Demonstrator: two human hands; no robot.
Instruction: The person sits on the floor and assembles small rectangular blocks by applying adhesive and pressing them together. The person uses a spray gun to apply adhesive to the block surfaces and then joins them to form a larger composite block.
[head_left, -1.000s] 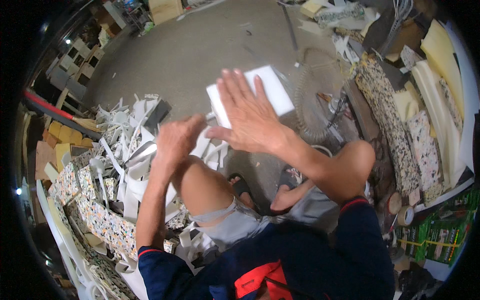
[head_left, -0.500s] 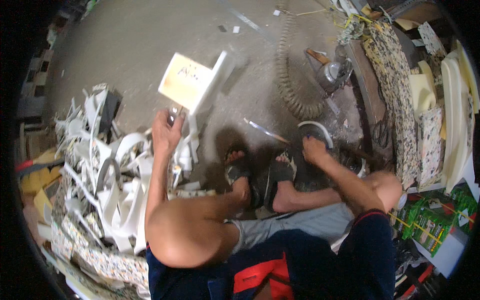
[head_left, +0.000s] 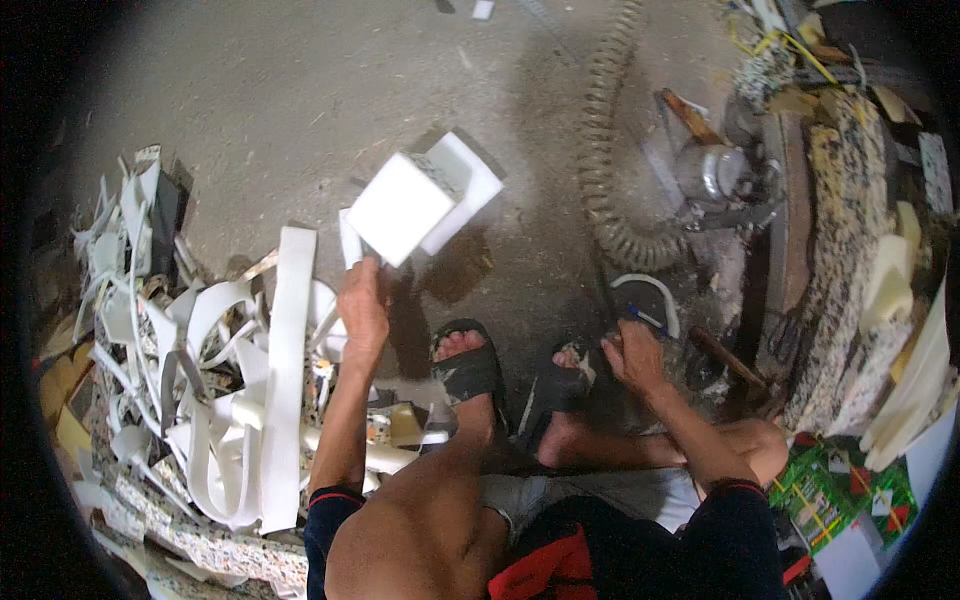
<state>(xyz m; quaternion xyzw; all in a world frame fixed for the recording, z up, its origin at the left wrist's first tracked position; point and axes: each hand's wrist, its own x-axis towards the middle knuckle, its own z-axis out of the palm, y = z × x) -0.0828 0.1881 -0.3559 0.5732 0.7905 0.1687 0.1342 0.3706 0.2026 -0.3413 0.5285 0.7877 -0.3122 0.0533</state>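
Note:
My left hand (head_left: 364, 312) is closed at the lower corner of the white foam pieces, its fingers pinched on a narrow white foam strip (head_left: 350, 238). Right beside the strip is a white foam block (head_left: 402, 208) with a bright square face. Behind that block shows another white foam piece (head_left: 472, 188). My right hand (head_left: 634, 354) is curled shut over the floor near my right foot. A thin blue object (head_left: 648, 319), its kind unclear, pokes out by those fingers. Just beyond it lies a curved white strip (head_left: 662, 296).
Tangled white foam offcuts (head_left: 215, 390) are heaped at my left, with a long white strip (head_left: 288, 380) on top. A coiled hose (head_left: 610, 170) runs along the floor. At right are a metal tool (head_left: 712, 168), a hammer-like handle (head_left: 728, 358), speckled foam slabs (head_left: 840, 270) and a green package (head_left: 838, 490).
The foam block has turned, so a blank white face shows instead of the yellowish marked one. A long white strip now lies on the heap. The thin stick near my feet is no longer seen.

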